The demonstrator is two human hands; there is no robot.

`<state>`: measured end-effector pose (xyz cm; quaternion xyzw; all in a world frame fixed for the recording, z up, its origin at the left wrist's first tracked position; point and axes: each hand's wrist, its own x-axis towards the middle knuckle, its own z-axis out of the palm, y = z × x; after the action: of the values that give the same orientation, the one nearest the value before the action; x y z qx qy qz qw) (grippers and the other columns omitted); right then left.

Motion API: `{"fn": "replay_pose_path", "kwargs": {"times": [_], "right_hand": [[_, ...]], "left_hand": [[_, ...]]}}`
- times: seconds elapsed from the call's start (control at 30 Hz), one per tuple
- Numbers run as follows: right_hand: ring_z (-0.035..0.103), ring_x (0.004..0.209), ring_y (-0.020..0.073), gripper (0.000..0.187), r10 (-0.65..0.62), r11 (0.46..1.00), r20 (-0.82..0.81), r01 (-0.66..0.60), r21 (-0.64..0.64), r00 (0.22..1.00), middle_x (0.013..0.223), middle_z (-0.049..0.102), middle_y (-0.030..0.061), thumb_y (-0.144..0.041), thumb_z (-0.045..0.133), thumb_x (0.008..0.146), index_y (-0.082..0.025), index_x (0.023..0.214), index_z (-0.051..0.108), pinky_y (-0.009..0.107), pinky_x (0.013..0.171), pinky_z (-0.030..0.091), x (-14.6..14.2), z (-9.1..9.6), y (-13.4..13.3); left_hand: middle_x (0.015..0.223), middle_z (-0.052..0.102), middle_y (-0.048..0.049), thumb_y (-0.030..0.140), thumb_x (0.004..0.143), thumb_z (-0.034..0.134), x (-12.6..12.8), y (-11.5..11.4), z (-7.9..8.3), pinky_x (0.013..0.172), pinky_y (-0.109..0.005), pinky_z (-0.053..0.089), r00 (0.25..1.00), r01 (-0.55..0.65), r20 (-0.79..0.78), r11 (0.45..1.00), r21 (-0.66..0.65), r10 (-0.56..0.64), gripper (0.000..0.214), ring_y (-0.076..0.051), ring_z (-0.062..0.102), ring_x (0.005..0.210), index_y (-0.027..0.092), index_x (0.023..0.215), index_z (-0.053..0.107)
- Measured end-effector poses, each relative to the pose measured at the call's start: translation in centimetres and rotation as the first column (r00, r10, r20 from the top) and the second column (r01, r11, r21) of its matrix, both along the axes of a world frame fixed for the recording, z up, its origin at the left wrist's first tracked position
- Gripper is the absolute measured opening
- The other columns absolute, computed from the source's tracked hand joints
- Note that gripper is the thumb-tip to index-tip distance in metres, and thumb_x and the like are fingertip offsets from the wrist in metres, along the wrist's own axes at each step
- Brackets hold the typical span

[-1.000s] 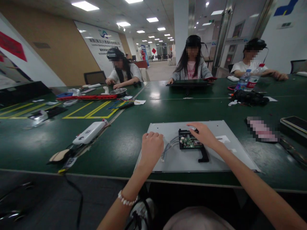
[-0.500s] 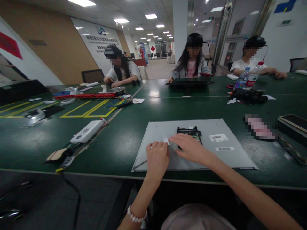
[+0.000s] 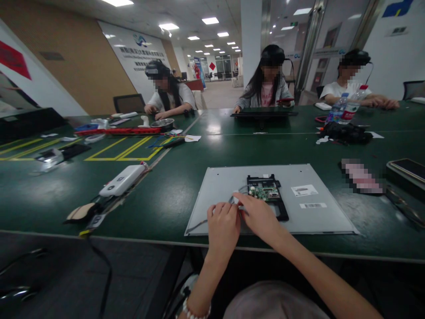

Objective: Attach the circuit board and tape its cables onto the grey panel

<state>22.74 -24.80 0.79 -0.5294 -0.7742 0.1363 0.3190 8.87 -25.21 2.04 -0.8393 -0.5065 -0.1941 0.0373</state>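
A grey metal panel (image 3: 299, 217) lies flat on the green table in front of me. On it sits a black bracket with a small green circuit board (image 3: 264, 192), and thin wires (image 3: 232, 198) run from the board toward my hands. My left hand (image 3: 223, 225) is curled closed at the panel's near edge, fingertips pinched at the wire end. My right hand (image 3: 259, 215) meets it from the right, fingers pinched on the same wires just in front of the board. What sits between the fingertips is too small to name beyond the wires.
A white device (image 3: 122, 180) and cables lie left of the panel. A phone (image 3: 407, 167) lies at the right edge, a black pouch (image 3: 345, 133) and water bottles (image 3: 347, 107) farther back. Three people sit working across the table. Yellow floor-style lines mark the left table area.
Both hands drew back toward me from the circuit board to the panel's near edge and came together on the wires. The board, covered before by my right hand, now shows.
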Motion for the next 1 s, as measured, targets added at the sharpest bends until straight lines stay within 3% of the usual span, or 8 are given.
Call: {"fn": "replay_pose_path", "kwargs": {"times": [0.2, 0.3, 0.4, 0.57, 0.67, 0.83, 1.0], "right_hand": [[0.066, 0.095, 0.0241, 0.047, -0.080, 0.997, 0.011, 0.080, -0.003, 0.997, 0.109, 0.069, 0.0083, -0.010, 0.048, 0.085, -0.023, 0.130, 0.051, 0.033, 0.082, 0.051, 0.3, -0.4, -0.3], [0.066, 0.096, 0.0233, 0.038, -0.111, 0.992, -0.061, 0.115, 0.052, 0.992, 0.111, 0.069, 0.0076, -0.012, 0.049, 0.086, -0.023, 0.121, 0.058, 0.034, 0.087, 0.050, 1.1, -0.6, -0.2], [0.066, 0.093, 0.0219, 0.029, -0.158, 0.973, -0.158, 0.180, 0.141, 0.975, 0.107, 0.070, 0.0066, -0.014, 0.049, 0.087, -0.023, 0.111, 0.063, 0.035, 0.087, 0.050, 2.0, -0.4, -0.2], [0.066, 0.090, 0.0205, 0.020, -0.217, 0.926, -0.229, 0.275, 0.259, 0.949, 0.096, 0.072, 0.0058, -0.014, 0.050, 0.089, -0.019, 0.096, 0.067, 0.033, 0.085, 0.050, 2.5, 0.7, -0.3], [0.065, 0.095, 0.0200, 0.021, -0.188, 0.931, -0.186, 0.236, 0.280, 0.964, 0.100, 0.071, 0.0063, -0.012, 0.050, 0.089, -0.018, 0.097, 0.068, 0.033, 0.090, 0.049, 1.7, 1.1, -0.2], [0.061, 0.107, 0.0208, 0.023, -0.053, 0.966, -0.027, 0.058, 0.253, 0.998, 0.105, 0.071, 0.0068, -0.008, 0.053, 0.087, -0.019, 0.100, 0.069, 0.036, 0.097, 0.046, 0.1, 0.6, 0.3], [0.060, 0.106, 0.0209, 0.025, -0.012, 0.972, 0.038, 0.003, 0.234, 0.999, 0.105, 0.071, 0.0064, -0.006, 0.055, 0.085, -0.019, 0.100, 0.070, 0.036, 0.096, 0.047, -0.1, 0.2, 0.6]], "left_hand": [[0.095, 0.068, -0.0109, 0.021, 0.090, 0.041, -0.2, 0.0, -0.6, 0.093, -0.047, 0.033, 0.995, -0.020, 0.096, 1.000, -0.008, 0.021, 0.031, -0.027, 0.058, 0.095, 0.021, 0.113, 0.062], [0.109, 0.065, -0.0123, 0.024, 0.089, 0.045, -0.8, 0.6, -0.9, 0.093, -0.045, 0.036, 0.985, -0.077, 0.153, 0.997, 0.014, 0.074, 0.035, -0.028, 0.057, 0.102, 0.022, 0.122, 0.056], [0.121, 0.059, -0.0130, 0.026, 0.087, 0.050, -1.5, 1.3, -1.3, 0.092, -0.043, 0.039, 0.978, -0.120, 0.173, 0.993, 0.008, 0.117, 0.037, -0.029, 0.055, 0.108, 0.021, 0.124, 0.054], [0.112, 0.063, -0.0087, 0.023, 0.085, 0.054, -2.0, 1.9, -1.9, 0.090, -0.039, 0.044, 0.982, -0.094, 0.157, 0.994, -0.053, 0.101, 0.031, -0.025, 0.058, 0.101, 0.019, 0.115, 0.058], [0.112, 0.063, -0.0088, 0.022, 0.085, 0.054, -2.0, 1.9, -2.2, 0.091, -0.040, 0.045, 0.980, -0.093, 0.175, 0.995, -0.037, 0.098, 0.032, -0.024, 0.058, 0.102, 0.017, 0.117, 0.057], [0.123, 0.057, -0.0130, 0.022, 0.086, 0.054, -2.2, 1.8, -2.7, 0.097, -0.042, 0.044, 0.952, -0.105, 0.293, 0.993, 0.048, 0.087, 0.042, -0.026, 0.054, 0.113, 0.015, 0.128, 0.048], [0.132, 0.054, -0.0108, 0.013, 0.090, 0.042, -2.0, 1.8, -2.9, 0.105, -0.043, 0.039, 0.963, 0.023, 0.265, 0.992, 0.126, -0.056, 0.038, -0.023, 0.047, 0.125, 0.017, 0.127, 0.051]]}}
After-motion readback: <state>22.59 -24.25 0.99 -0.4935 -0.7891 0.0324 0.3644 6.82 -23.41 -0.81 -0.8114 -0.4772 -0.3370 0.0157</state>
